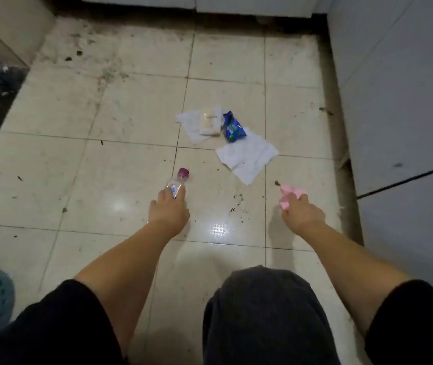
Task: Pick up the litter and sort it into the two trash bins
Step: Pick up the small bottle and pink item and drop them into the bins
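On a grimy, glossy tiled floor (131, 159), the left hand (169, 210) grips a small clear plastic bottle (176, 186) near the floor's middle, its long axis pointing away, purple cap farthest; the right hand (302, 212) is clenched around crumpled pink paper (289, 196); beyond lie a creased white tissue (247, 159), a shiny blue wrapper (232, 126) and a pale wrapped packet (210, 122).

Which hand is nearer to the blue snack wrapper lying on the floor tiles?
Right, narrowly. The right hand, clutching crumpled pink paper, sits below and right of the blue snack wrapper. The left hand, on the clear plastic bottle, sits below and left.
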Demonstrator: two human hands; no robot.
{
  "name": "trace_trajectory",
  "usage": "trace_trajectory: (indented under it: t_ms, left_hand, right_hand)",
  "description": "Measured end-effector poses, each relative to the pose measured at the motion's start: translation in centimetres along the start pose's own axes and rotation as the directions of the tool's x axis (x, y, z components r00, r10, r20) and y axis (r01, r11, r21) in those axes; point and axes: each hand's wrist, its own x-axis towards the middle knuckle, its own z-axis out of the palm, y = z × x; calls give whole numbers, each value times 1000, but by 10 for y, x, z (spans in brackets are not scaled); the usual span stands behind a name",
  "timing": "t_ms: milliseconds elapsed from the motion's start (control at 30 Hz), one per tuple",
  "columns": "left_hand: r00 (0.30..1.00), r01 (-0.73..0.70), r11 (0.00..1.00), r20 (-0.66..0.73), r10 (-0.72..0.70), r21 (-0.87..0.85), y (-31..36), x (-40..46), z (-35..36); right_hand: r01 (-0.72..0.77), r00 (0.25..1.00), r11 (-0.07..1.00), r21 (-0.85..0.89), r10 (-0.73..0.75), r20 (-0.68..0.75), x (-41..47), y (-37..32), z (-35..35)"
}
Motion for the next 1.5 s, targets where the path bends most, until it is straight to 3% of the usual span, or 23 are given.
trace_trajectory:
  t_ms: [100,233,333,500,700,933,1100,1200,1367,1500]
  left_hand:
    - [997,81,996,18,-81,28,-9,35,43]
    - [971,235,964,64,-228,-121,-15,53,72]
    - [957,276,942,150,-250,-192,-9,44,81]
    - [939,312,897,245,-241,-312,19,25,86]
    - [951,292,876,21,-307,-383,-9,1,7]
    - [806,396,753,-193,-559,-526,-116,-85,-91]
    - [654,488,704,-318,-687,-517,-222,-197,-119]
    - [516,583,627,-360,-777,-517,-288,-280,-113]
    - [313,682,417,-276,-909,-601,-364,-398,-68]
    - [233,727,279,-157,-960,-628,-392,-465,-3]
  right_hand:
    - [-121,992,990,73,124,-34,48,3,38]
    - [-161,986,982,97,164,-29,80,8,70]
    - [-86,995,993,83,90,-37,87,14,70]
    - [141,985,986,95,-149,89,100,-6,44]
    - [467,884,884,18,-467,10,93,-116,-52]
    - [768,626,637,-71,-769,-127,11,-287,-141]
    - [924,353,362,-124,-931,-92,-101,-417,-127]
    - [968,186,190,-163,-982,-39,-182,-480,-101]
    - [979,-72,-88,-181,-993,97,-293,-563,-49]
    - [963,-134,-182,-200,-964,230,-343,-609,7]
